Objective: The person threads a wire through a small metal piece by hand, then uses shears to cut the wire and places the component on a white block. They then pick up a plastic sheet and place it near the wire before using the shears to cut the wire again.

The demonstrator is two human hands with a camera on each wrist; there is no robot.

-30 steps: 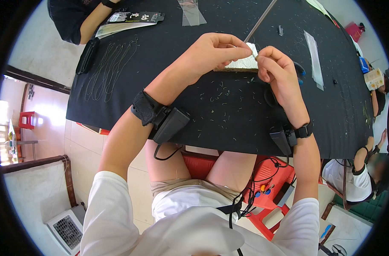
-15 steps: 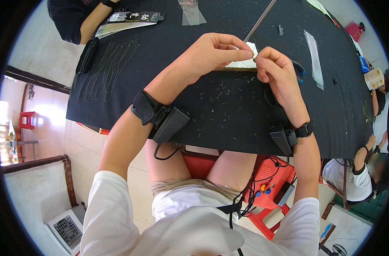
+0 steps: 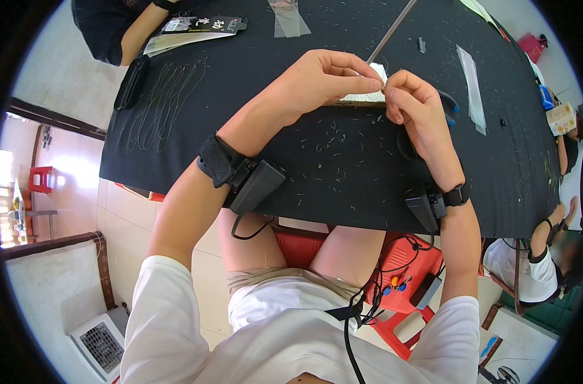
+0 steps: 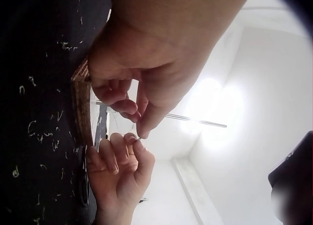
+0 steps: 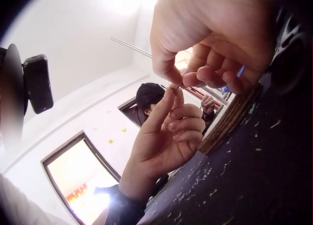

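Thumb and fingertips of the left hand [image 3: 327, 80] and of the right hand [image 3: 419, 109] meet over a white-topped board [image 3: 362, 98] with a brown edge. Between the two hands' tips a tiny thin item [image 5: 173, 88] is pinched, small and golden in the right wrist view; its exact shape cannot be told. The left wrist view shows both the left hand [image 4: 151, 73] and the right hand [image 4: 120, 173] pinching at one spot. A thin metal rod [image 3: 391, 32] slants up behind the fingers.
Short thread clippings [image 3: 333, 137] lie scattered on the black tablecloth [image 3: 291, 179]. Looped strands [image 3: 167, 105], a black package [image 3: 205, 25] and a black case [image 3: 131, 83] are at the left. Blue-handled pliers [image 3: 450, 109] and clear plastic sleeves [image 3: 472, 89] lie right. Other people sit at the table's sides.
The left fingertips have shifted slightly right, closer to the right hand's. The right hand has barely moved, and both keep their pinch.
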